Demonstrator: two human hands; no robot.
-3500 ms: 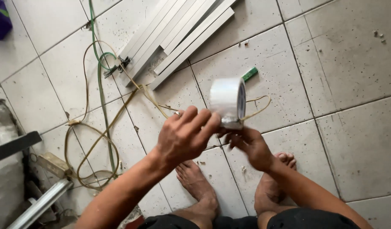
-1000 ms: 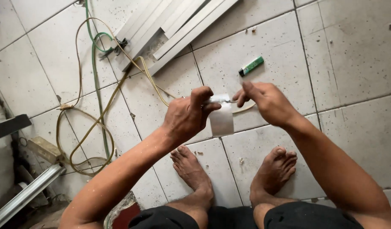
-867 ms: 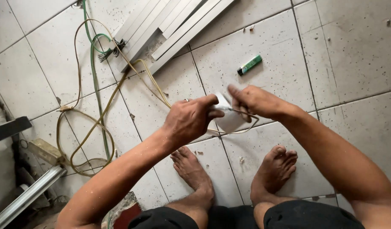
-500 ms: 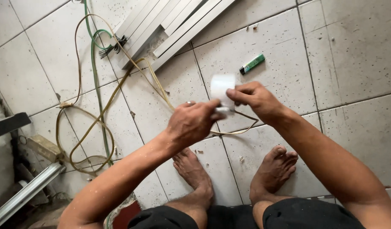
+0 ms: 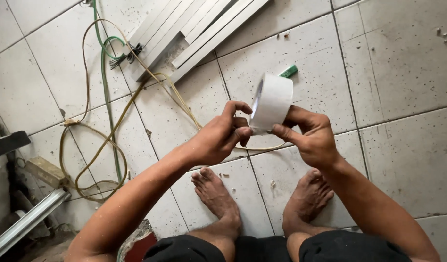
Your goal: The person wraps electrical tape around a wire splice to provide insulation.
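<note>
- Two bare hands meet over a tiled floor [image 5: 393,73], both on a roll of white tape [image 5: 271,102] held up between them, above the person's feet.
- The left hand [image 5: 216,138] comes in from the lower left; its fingers are curled and its fingertips touch the lower edge of the roll, pinching there. What exactly sits between the fingertips is too small to tell.
- The right hand [image 5: 311,136] grasps the roll from the right and below, thumb stretched toward the roll's lower rim, fingers behind it.
- The roll stands tilted, its open core facing left, its broad white band facing the camera.
- A small green object [image 5: 288,71] lies on the floor just beyond the roll, partly hidden by it.
- A bundle of pale metal strips [image 5: 194,29] lies at the top, slanting across the tiles.
- Loops of yellowish cable [image 5: 87,140] and a green cable [image 5: 104,68] trail over the floor on the left, reaching up to the strips.
- Two bare feet [image 5: 218,199] rest on the tiles below the hands.
- A metal tube [image 5: 29,223] lies at the lower left edge.
</note>
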